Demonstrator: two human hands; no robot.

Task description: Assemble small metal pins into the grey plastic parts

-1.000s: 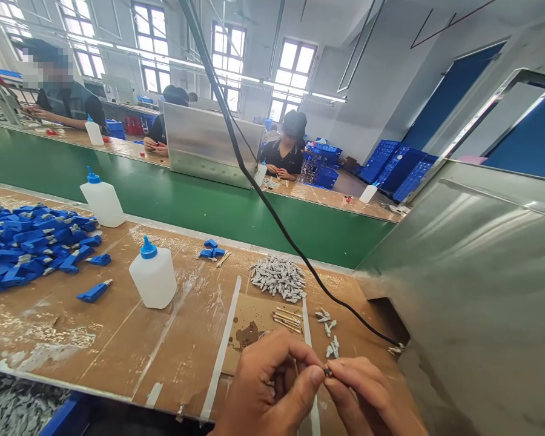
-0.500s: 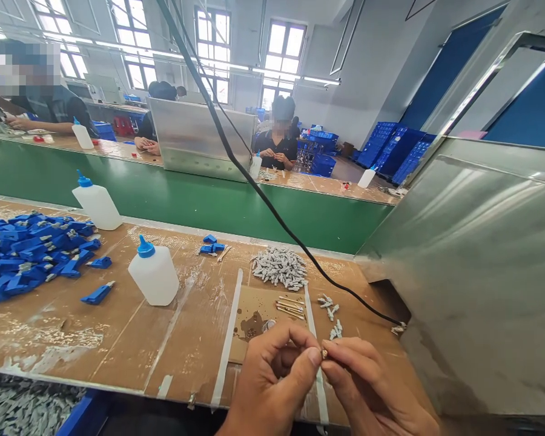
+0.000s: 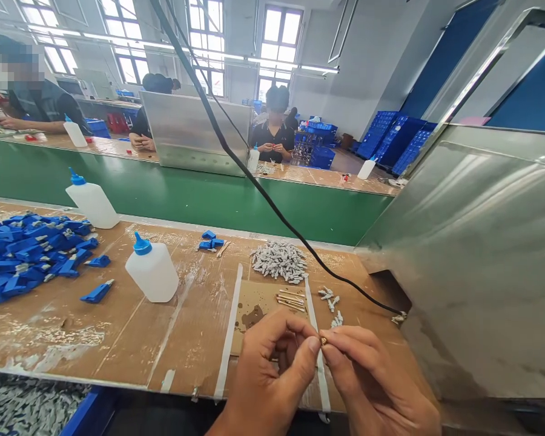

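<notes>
My left hand (image 3: 272,369) and my right hand (image 3: 372,381) meet low in the middle of the view, above the near edge of the brown worktable (image 3: 118,339). Both pinch one tiny part (image 3: 323,341) between thumb and fingertips; it is too small to name. Just beyond my hands lie a few thin sticks (image 3: 290,300) on a stained card (image 3: 258,309). A heap of small grey parts (image 3: 279,261) lies further back, with a few loose grey parts (image 3: 331,303) to its right.
Two white squeeze bottles with blue caps (image 3: 152,269) (image 3: 91,201) stand left of centre. A pile of blue plastic pieces (image 3: 22,254) fills the far left. A black cable (image 3: 263,194) crosses to a large metal housing (image 3: 481,260) on the right. Other people work beyond the green conveyor (image 3: 186,197).
My hands have stayed pinched together on the tiny part and risen a little in the view. The camera has tipped slightly, so the table items sit a bit higher.
</notes>
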